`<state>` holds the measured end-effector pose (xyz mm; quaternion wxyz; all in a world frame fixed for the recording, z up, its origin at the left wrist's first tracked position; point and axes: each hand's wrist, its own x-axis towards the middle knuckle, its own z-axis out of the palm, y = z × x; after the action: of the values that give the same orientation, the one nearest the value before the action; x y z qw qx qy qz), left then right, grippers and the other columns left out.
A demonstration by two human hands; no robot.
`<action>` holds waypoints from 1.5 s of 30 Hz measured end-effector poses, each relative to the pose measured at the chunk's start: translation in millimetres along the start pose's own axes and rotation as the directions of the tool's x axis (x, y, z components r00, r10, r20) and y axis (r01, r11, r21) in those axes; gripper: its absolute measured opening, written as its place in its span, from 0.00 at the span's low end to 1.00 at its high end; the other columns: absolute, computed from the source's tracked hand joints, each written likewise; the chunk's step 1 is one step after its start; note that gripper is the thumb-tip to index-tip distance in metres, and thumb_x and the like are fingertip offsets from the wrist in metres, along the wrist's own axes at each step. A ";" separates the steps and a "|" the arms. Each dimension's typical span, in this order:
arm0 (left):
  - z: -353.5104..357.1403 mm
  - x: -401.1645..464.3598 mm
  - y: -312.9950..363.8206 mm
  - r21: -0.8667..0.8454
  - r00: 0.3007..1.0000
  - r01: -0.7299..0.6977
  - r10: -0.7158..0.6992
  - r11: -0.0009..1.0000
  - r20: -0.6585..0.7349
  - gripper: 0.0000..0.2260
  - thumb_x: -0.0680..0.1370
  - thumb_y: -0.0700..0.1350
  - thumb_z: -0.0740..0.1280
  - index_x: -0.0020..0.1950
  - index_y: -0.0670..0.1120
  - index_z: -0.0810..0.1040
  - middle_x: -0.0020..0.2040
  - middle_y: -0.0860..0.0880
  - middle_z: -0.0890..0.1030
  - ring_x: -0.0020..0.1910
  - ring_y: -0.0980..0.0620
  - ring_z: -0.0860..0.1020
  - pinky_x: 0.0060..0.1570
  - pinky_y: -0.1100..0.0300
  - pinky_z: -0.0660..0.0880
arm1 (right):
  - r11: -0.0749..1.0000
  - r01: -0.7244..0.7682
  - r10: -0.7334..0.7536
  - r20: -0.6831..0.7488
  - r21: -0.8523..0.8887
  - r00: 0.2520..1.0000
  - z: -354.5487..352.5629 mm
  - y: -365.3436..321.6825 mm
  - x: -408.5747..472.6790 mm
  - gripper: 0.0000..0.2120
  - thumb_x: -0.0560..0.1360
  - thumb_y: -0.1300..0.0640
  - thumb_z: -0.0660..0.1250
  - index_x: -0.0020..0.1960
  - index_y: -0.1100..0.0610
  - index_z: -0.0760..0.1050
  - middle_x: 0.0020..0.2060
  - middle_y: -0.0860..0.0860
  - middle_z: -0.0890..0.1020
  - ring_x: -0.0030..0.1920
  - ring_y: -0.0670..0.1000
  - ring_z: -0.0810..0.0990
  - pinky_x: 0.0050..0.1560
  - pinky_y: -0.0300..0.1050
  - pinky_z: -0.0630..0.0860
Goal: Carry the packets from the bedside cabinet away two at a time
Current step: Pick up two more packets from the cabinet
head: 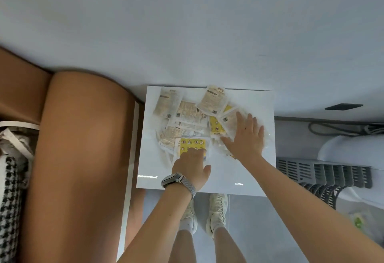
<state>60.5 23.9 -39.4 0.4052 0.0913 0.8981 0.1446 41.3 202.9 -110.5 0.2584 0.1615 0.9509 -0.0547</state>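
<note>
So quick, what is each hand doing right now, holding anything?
Left hand: on the yellow star packet; whether its fingers grip it cannot be told.
Right hand: open, fingers spread flat on a clear packet, nothing lifted.

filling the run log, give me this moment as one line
stage: reaching | left hand: fingers on yellow packet | right hand: flat on clear packet | cabinet top: packets piled, none lifted
</note>
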 end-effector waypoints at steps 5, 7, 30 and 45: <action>5.8 20.8 0.3 -0.095 1.000 -0.014 0.014 0.995 -0.003 0.22 0.81 0.51 0.60 0.74 0.49 0.65 0.70 0.47 0.70 0.69 0.48 0.69 0.65 0.50 0.71 | 0.998 0.024 -0.026 -0.041 -0.061 0.999 8.4 -1.1 12.7 0.33 0.78 0.35 0.55 0.76 0.52 0.55 0.70 0.55 0.69 0.73 0.56 0.63 0.76 0.58 0.46; 4.5 28.6 1.9 -0.149 1.000 -0.019 0.019 0.989 0.002 0.22 0.81 0.51 0.60 0.74 0.48 0.65 0.71 0.48 0.70 0.70 0.48 0.68 0.66 0.50 0.70 | 0.996 0.048 -0.052 -0.062 -0.070 0.997 1.3 -0.2 8.1 0.23 0.83 0.45 0.49 0.74 0.54 0.61 0.66 0.52 0.73 0.69 0.54 0.68 0.77 0.56 0.48; -18.4 22.4 -45.2 -0.979 0.939 0.021 -0.339 0.204 -0.050 0.23 0.76 0.40 0.71 0.68 0.47 0.68 0.58 0.47 0.80 0.52 0.51 0.82 0.47 0.56 0.81 | 0.908 0.027 -0.022 -0.017 0.418 1.000 -33.6 -18.8 34.9 0.40 0.76 0.46 0.67 0.79 0.59 0.51 0.78 0.54 0.56 0.78 0.54 0.52 0.76 0.50 0.51; -16.5 19.4 -43.4 -0.949 0.947 0.091 -0.322 0.301 -0.011 0.13 0.82 0.38 0.59 0.56 0.48 0.81 0.62 0.50 0.79 0.58 0.48 0.77 0.49 0.59 0.76 | 0.994 0.100 -0.105 -0.098 -0.053 0.990 -38.5 -19.6 4.6 0.12 0.83 0.53 0.54 0.52 0.55 0.75 0.41 0.49 0.74 0.42 0.52 0.74 0.34 0.42 0.67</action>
<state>33.3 -14.6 -57.1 0.3059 -0.2910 0.6877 0.5906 12.7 193.0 -79.3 0.2106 0.1088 0.9708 -0.0370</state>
